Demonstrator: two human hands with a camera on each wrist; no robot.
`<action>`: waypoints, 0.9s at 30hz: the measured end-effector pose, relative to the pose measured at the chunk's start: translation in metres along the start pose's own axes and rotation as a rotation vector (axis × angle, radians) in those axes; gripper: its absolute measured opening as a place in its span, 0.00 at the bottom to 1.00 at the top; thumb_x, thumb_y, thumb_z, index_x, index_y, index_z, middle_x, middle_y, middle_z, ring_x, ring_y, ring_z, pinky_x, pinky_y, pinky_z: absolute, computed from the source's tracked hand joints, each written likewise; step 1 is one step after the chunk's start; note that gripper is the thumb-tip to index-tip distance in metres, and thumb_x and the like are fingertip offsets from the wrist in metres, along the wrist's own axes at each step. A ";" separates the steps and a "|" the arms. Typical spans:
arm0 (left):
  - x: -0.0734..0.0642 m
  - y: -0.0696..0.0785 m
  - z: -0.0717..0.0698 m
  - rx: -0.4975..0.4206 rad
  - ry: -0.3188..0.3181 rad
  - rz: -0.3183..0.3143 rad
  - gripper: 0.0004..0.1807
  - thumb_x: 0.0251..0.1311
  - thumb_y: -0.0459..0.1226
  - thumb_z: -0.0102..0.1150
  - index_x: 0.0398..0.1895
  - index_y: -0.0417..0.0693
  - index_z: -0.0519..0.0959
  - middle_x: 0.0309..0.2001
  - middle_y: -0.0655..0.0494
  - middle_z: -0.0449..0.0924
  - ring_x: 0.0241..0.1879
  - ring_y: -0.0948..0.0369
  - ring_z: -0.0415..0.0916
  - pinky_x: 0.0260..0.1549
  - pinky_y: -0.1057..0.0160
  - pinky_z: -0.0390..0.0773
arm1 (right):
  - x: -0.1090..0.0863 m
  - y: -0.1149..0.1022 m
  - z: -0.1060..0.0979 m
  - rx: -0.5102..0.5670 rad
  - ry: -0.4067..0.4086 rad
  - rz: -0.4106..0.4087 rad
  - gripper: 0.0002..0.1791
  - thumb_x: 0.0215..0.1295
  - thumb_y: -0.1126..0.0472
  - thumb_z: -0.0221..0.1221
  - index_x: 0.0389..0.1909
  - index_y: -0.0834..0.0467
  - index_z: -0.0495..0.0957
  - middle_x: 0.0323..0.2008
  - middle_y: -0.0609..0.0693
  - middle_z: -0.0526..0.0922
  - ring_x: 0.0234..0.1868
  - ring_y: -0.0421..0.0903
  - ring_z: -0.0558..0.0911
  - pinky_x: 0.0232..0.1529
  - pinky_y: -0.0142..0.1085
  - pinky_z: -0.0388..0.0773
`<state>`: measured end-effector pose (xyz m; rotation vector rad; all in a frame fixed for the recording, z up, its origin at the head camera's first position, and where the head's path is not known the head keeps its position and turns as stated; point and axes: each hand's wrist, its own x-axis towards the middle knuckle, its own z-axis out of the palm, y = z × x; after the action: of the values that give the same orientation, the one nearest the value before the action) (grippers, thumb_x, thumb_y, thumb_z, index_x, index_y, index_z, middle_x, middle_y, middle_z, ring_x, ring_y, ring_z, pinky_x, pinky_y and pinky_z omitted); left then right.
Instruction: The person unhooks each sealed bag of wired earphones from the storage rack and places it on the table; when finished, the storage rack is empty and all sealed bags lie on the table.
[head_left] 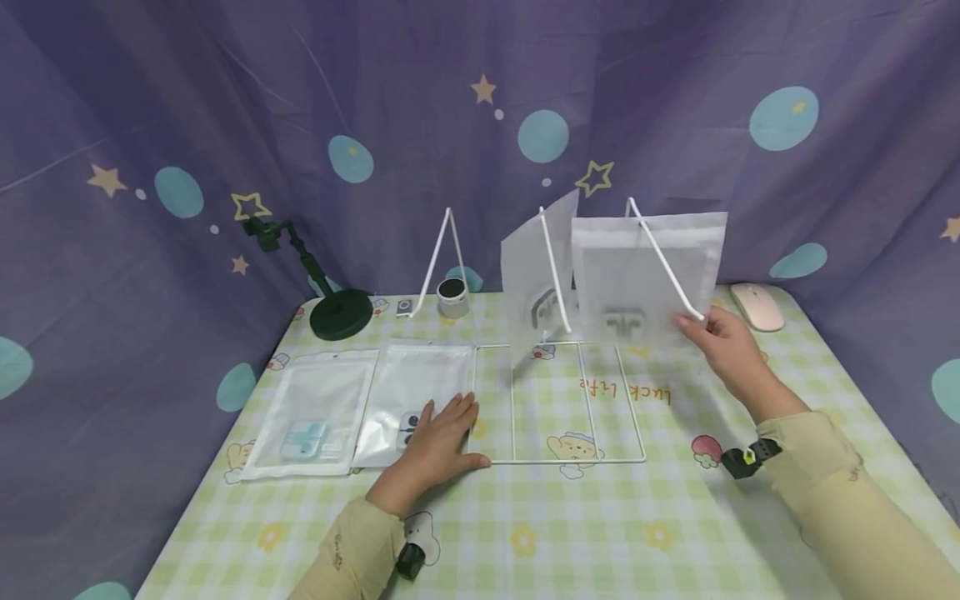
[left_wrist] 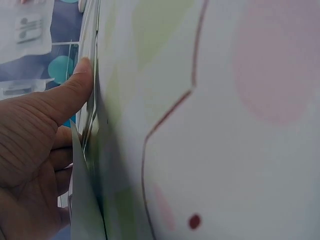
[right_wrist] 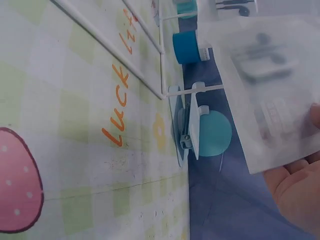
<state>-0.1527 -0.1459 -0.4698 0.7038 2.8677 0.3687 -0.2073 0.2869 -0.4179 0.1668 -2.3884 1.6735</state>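
A white wire rack stands on the table with three slanting prongs. On its right prong hangs a frosted zip bag with earphones inside. My right hand pinches that bag's lower right edge, thumb in front and fingers behind, close to the prong's tip. Another zip bag hangs turned on the middle prong. My left hand lies with straight, spread fingers over the lower right of a flat zip bag, fingertips at the rack's left base wire. Left of it lies a zip bag with a light-blue item.
A black lamp-like stand is at the back left. Near the left prong are a small grey device and a white cylinder. A pink mouse sits back right. A folding stand shows behind the rack.
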 end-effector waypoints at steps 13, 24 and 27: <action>-0.001 0.000 0.001 -0.002 0.007 -0.003 0.50 0.54 0.60 0.64 0.73 0.40 0.61 0.75 0.47 0.52 0.74 0.50 0.48 0.68 0.36 0.41 | -0.032 -0.006 -0.014 0.026 -0.059 -0.016 0.11 0.74 0.60 0.53 0.47 0.63 0.76 0.38 0.30 0.80 0.43 0.29 0.77 0.42 0.21 0.70; -0.002 0.000 0.002 -0.012 0.016 0.008 0.49 0.54 0.59 0.64 0.72 0.39 0.62 0.75 0.46 0.53 0.74 0.49 0.49 0.68 0.36 0.41 | -0.066 -0.015 -0.026 -0.043 -0.061 -0.033 0.12 0.74 0.61 0.53 0.51 0.63 0.77 0.42 0.29 0.81 0.45 0.27 0.78 0.43 0.20 0.71; -0.003 -0.001 0.002 -0.012 0.016 0.006 0.50 0.54 0.60 0.64 0.72 0.39 0.62 0.75 0.47 0.53 0.74 0.49 0.48 0.68 0.36 0.41 | -0.075 -0.016 -0.030 -0.068 -0.076 -0.049 0.12 0.74 0.63 0.53 0.51 0.64 0.78 0.43 0.30 0.81 0.46 0.28 0.78 0.43 0.20 0.70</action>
<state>-0.1501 -0.1474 -0.4717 0.7103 2.8760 0.3942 -0.1278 0.3073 -0.4122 0.2796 -2.4713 1.5894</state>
